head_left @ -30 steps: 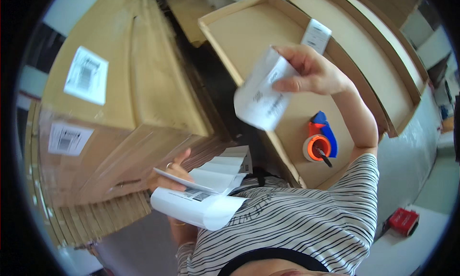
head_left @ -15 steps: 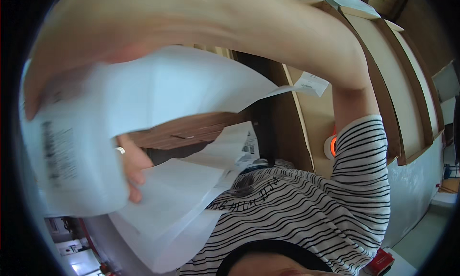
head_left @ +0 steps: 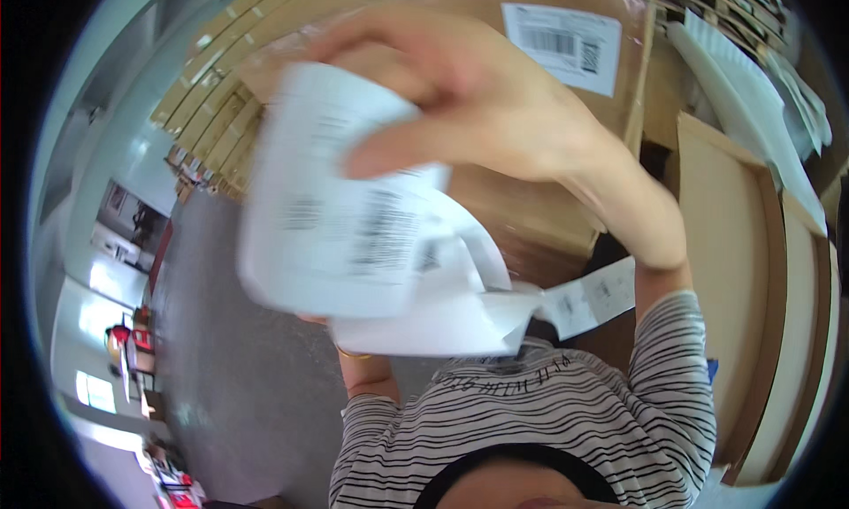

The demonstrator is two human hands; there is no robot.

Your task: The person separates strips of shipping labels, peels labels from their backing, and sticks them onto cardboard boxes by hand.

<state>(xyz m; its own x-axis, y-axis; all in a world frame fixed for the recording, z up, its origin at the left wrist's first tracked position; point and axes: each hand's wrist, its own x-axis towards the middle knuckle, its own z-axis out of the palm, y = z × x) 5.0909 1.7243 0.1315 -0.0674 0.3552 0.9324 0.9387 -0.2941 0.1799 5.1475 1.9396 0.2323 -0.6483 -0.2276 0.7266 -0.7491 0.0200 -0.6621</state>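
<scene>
My right hand [head_left: 460, 102], smeared by motion, is raised in the upper middle, with thumb and bent fingers closed on a strip of white printed labels [head_left: 283, 208]. The strip hangs in a wide loop below the hand. It folds back toward my chest, and a tail of labels [head_left: 575, 307] reaches out to the right. My left forearm [head_left: 371, 376], with a gold-coloured band at the wrist, comes up from below behind the strip. The labels hide nearly all of the left hand, so its fingers do not show.
A large wrapped cardboard box [head_left: 566, 199] with a white label [head_left: 566, 49] stands behind my right hand. More stacked cartons [head_left: 212, 129] rise at the far left beside the grey floor [head_left: 230, 376]. Open cardboard trays [head_left: 730, 270] and white wrapping sheets [head_left: 743, 93] are on the right.
My right hand has swung from the far left toward the middle, carrying the label strip. The view has shifted to show the cartons and floor. My left hand has gone behind the labels.
</scene>
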